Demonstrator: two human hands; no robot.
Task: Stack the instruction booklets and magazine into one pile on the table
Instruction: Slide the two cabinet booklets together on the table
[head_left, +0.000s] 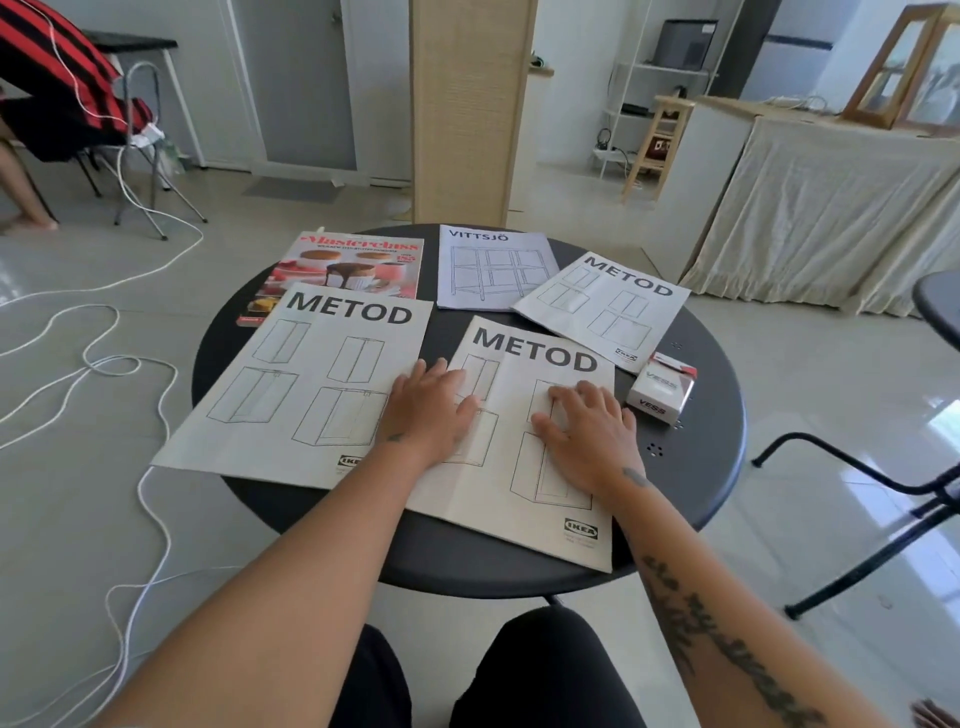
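Note:
On the round dark table (691, 467) lie several printed items, spread apart. A METOD booklet (524, 457) lies front and centre; my left hand (428, 402) and my right hand (587, 421) rest flat on it, fingers spread. A second METOD booklet (306, 384) lies to its left, overhanging the table edge. A third METOD booklet (608, 306) sits at the right rear. A VITTSJÖ booklet (491, 267) lies at the back. The Masterclass magazine (348, 270) is at the back left, partly under the left booklet.
A small white and red carton (662, 387) stands at the table's right edge. White cables (104, 364) trail over the floor on the left. A black chair frame (883, 488) is at the right. A seated person (47, 104) is far left. A wooden panel (470, 109) stands behind the table.

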